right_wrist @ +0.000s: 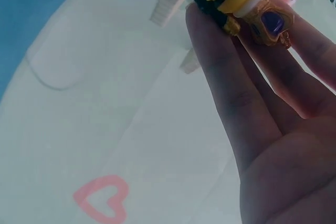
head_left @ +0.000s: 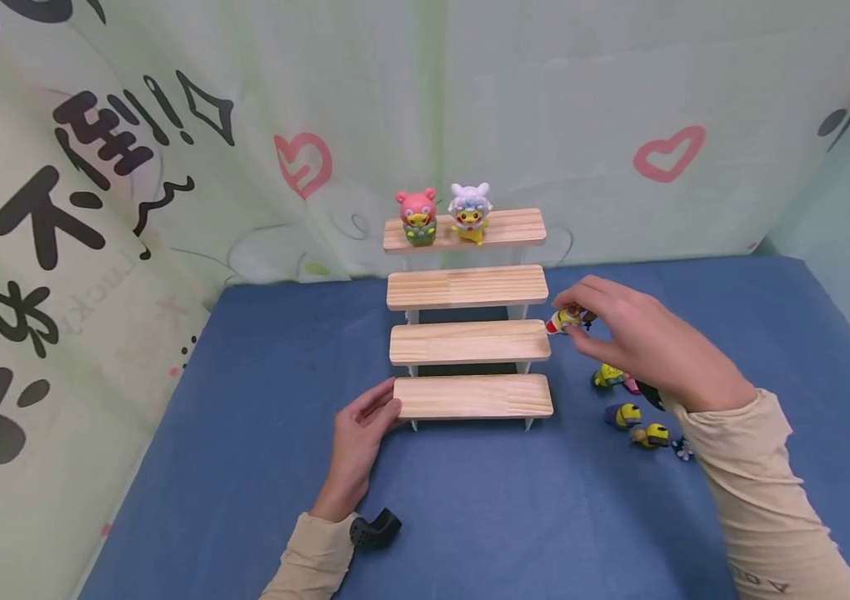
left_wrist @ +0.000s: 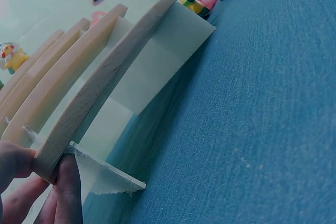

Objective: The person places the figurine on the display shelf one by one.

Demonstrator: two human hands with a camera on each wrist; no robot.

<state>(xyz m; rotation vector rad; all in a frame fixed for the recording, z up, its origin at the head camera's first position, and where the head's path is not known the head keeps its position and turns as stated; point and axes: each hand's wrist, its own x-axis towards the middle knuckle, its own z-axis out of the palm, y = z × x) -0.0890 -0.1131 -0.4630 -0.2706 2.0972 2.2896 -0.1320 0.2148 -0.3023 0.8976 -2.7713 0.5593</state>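
Note:
A four-tier wooden display stand (head_left: 470, 343) with pale shelves and clear supports stands on the blue cloth. My left hand (head_left: 360, 442) pinches the left end of its lowest shelf (left_wrist: 100, 93), thumb above and fingers below. Beside the stand's right side, my right hand (head_left: 635, 337) holds a small toy figurine (head_left: 566, 320) between thumb and fingers. That figurine is yellow and white with a dark strap and a gold piece with a purple gem (right_wrist: 273, 23). On the top shelf stand a pink-hooded figurine (head_left: 418, 218) and a white-hooded yellow figurine (head_left: 470, 214).
Right of the stand, several figurines lie on the cloth, among them a yellow one (head_left: 608, 377), a purple-and-yellow one (head_left: 623, 416) and a tan-and-yellow one (head_left: 650, 436). A pale printed curtain (head_left: 530, 100) hangs behind the table.

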